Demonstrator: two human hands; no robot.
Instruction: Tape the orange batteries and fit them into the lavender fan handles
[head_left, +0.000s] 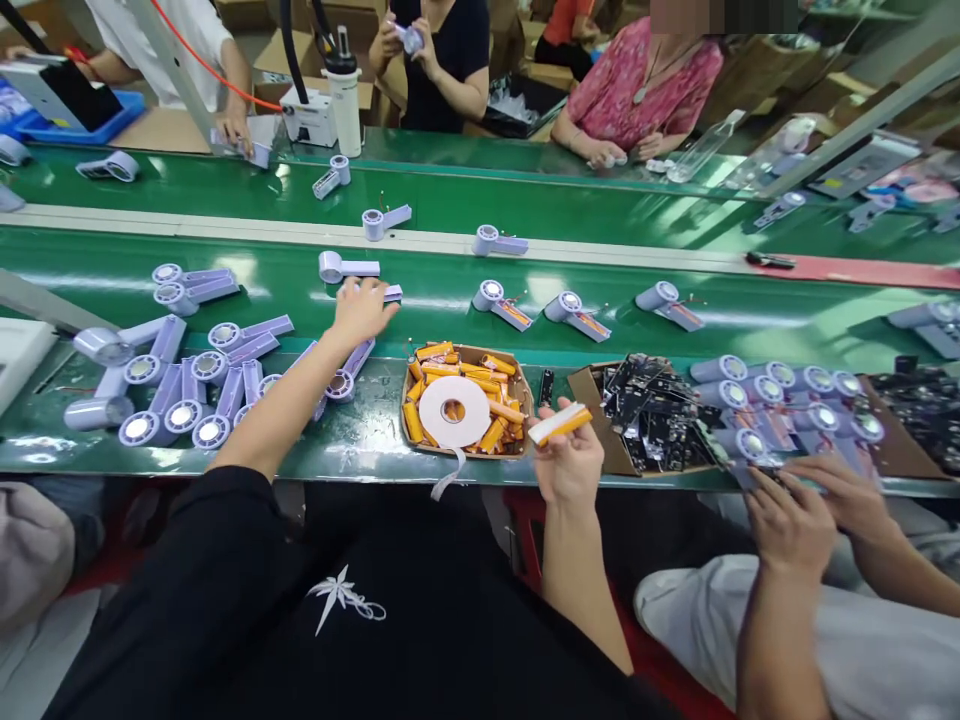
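My right hand holds an orange battery with a white strip along its top, just right of the battery box. My left hand reaches over the green belt with its fingers spread, palm down, on or just above a lilac fan part; whether it touches the part is unclear. Another lilac fan housing lies just beyond these fingers. Between my hands, a cardboard box holds many orange batteries and a white tape roll, its loose end hanging over the table edge.
Lilac fan housings crowd the left side. Several with batteries lie on the belt. Black circuit boards fill a box at right, beside a co-worker's hands. People sit across the belt.
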